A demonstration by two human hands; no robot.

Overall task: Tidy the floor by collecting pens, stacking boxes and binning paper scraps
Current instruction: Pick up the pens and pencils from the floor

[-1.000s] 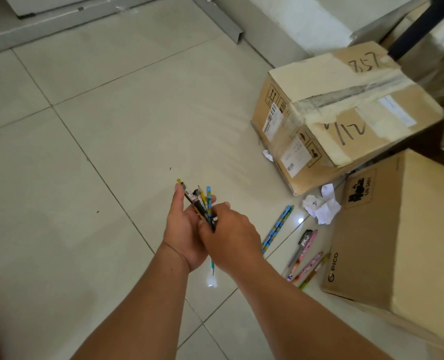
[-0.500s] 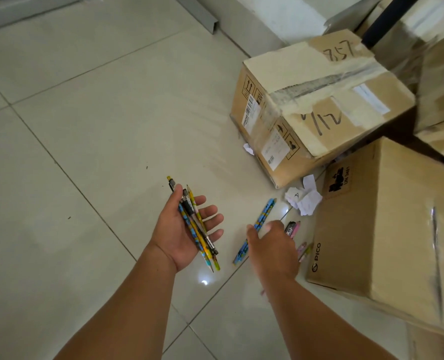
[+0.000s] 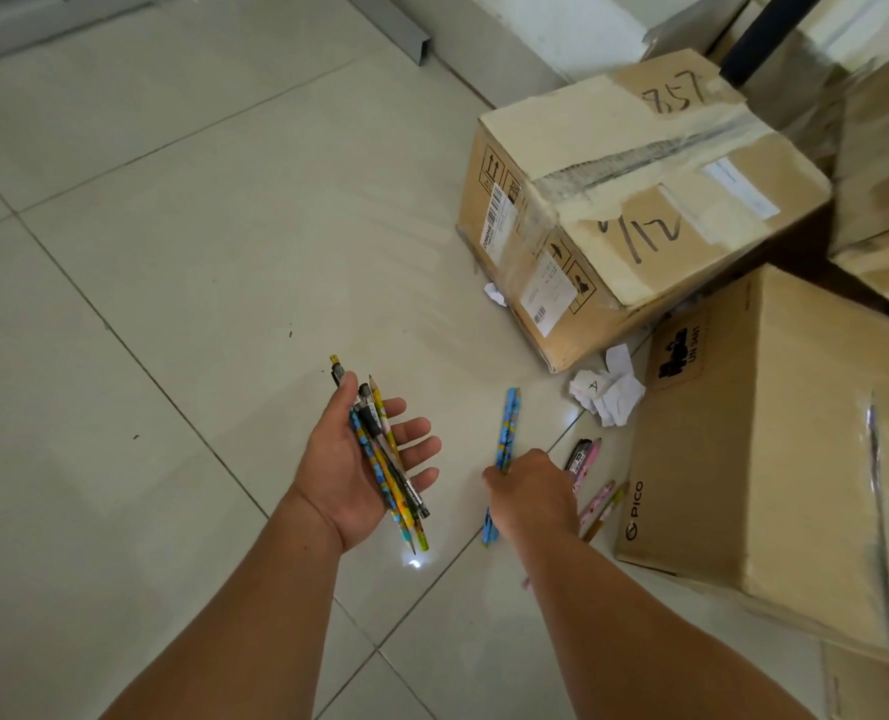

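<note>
My left hand (image 3: pixel 336 485) lies palm up with its fingers straight, and several pens and pencils (image 3: pixel 380 459) rest across it. My right hand (image 3: pixel 533 504) reaches down to the floor and grips a pair of blue patterned pencils (image 3: pixel 509 423) at their middle. Just right of it, a black pen and a pink pen (image 3: pixel 583 456) lie on the tiles, with more pink and yellow ones (image 3: pixel 602 502) against the PICO box (image 3: pixel 769 433). Crumpled white paper (image 3: pixel 608 394) sits between the PICO box and a taped box (image 3: pixel 640 200). A small paper scrap (image 3: pixel 495 293) lies by the taped box.
More cardboard boxes (image 3: pixel 879 174) crowd the right edge behind the two near ones. A dark pole (image 3: pixel 764 33) rises at the top right. A metal rail (image 3: pixel 395 31) runs along the wall base. Pale floor tiles (image 3: pixel 172 304) spread to the left.
My right hand left the bundle in my left palm, moved right and down, and took hold of the blue pencils, which have turned more upright in view. My left hand opened flat.
</note>
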